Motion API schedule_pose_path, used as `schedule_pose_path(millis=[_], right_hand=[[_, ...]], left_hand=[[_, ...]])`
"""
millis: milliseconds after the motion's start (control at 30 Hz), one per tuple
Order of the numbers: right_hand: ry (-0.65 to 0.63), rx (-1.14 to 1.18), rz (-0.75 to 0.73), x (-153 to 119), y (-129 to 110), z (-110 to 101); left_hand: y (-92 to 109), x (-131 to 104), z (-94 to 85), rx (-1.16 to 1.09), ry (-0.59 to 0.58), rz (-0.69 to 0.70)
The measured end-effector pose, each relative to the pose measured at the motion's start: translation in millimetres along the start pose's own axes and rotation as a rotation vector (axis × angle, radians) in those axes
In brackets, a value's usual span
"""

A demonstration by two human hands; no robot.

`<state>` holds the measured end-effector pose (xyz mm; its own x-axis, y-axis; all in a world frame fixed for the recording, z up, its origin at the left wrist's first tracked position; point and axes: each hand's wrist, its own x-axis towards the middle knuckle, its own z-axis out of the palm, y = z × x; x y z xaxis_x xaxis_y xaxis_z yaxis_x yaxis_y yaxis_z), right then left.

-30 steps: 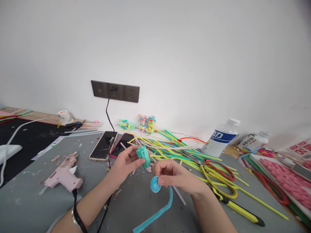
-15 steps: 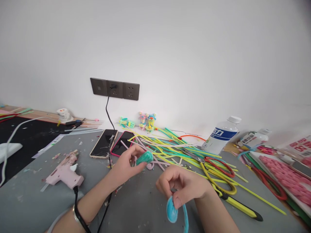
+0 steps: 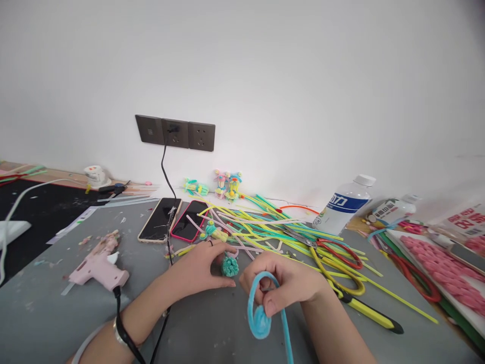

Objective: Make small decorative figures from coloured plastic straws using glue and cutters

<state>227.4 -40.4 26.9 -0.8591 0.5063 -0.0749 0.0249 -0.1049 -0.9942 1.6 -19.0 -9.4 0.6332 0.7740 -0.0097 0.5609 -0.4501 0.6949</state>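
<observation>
My right hand [image 3: 282, 285] pinches a light-blue pipe cleaner [image 3: 261, 322] between thumb and fingers. One end is wound into a coil, and the rest loops up and hangs down past the hand. At the left, my left hand [image 3: 199, 268] is low over the grey mat with thumb and fingers apart. Between them sits a green fuzzy coiled piece [image 3: 229, 265], its end facing me; the thumb is clear of it. A small pale-lilac curl is partly hidden behind this piece. Just beyond the left hand lies a yellow-and-green pipe-cleaner figure [image 3: 215, 232].
Many loose pipe cleaners [image 3: 261, 227] spread behind the hands. Scissors [image 3: 341, 253] and a yellow cutter [image 3: 373, 314] lie at the right, near a bottle [image 3: 344, 205]. A pink glue gun [image 3: 98, 268], its cord under my left arm, and two phones [image 3: 160, 221] are at the left.
My left hand has lowered the green coiled piece to the mat and spread its fingers. The blue pipe cleaner has turned in my right hand, its loop now standing up in front.
</observation>
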Motion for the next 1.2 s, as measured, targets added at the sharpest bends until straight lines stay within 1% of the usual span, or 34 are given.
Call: schedule_pose_path(millis=[67, 100, 167, 267, 333, 400, 600, 667, 733, 800, 867, 900, 967, 1067, 1200], right_hand=[[0.079, 0.02, -0.045, 1, 4, -2], [0.14, 0.03, -0.076, 2, 6, -3], [0.285, 0.069, -0.123, 4, 10, -5], [0.49, 0.187, -0.142, 10, 12, -7], [0.551, 0.25, -0.155, 13, 12, -8], [0.562, 0.28, -0.184, 14, 12, -9], [0.594, 0.337, -0.222, 14, 12, -11], [0.599, 0.337, -0.227, 13, 12, -11], [0.602, 0.325, -0.227, 13, 11, -10], [0.616, 0.309, -0.232, 14, 10, -10], [0.629, 0.301, -0.239, 14, 8, -9], [0.63, 0.302, -0.241, 14, 8, -8], [0.618, 0.304, -0.228, 16, 7, -7], [0.604, 0.303, -0.207, 19, 7, -5], [0.592, 0.316, -0.192, 23, 10, -2]], left_hand=[[1, 0, -1.1, -0.011, 0.012, 0.001], [1, 0, -1.4, -0.012, 0.018, 0.007], [3, 0, -0.7, -0.018, 0.033, 0.043], [5, 0, 3.0, -0.044, 0.027, 0.127], [6, -1, 5.7, -0.062, 0.004, 0.153], [6, -1, 7.1, -0.071, -0.008, 0.159], [3, 0, 6.5, -0.054, 0.027, 0.184], [3, 1, 5.9, -0.103, 0.046, 0.138], [4, 3, 4.4, -0.255, 0.084, 0.046], [5, 4, 1.8, -0.491, 0.128, -0.016], [6, 6, -1.5, -0.691, 0.161, -0.022], [6, 6, -3.1, -0.746, 0.168, -0.02], [7, 6, -5.5, -0.766, 0.175, -0.026], [7, 6, -6.9, -0.703, 0.199, -0.026], [7, 7, -5.8, -0.679, 0.23, 0.014]])
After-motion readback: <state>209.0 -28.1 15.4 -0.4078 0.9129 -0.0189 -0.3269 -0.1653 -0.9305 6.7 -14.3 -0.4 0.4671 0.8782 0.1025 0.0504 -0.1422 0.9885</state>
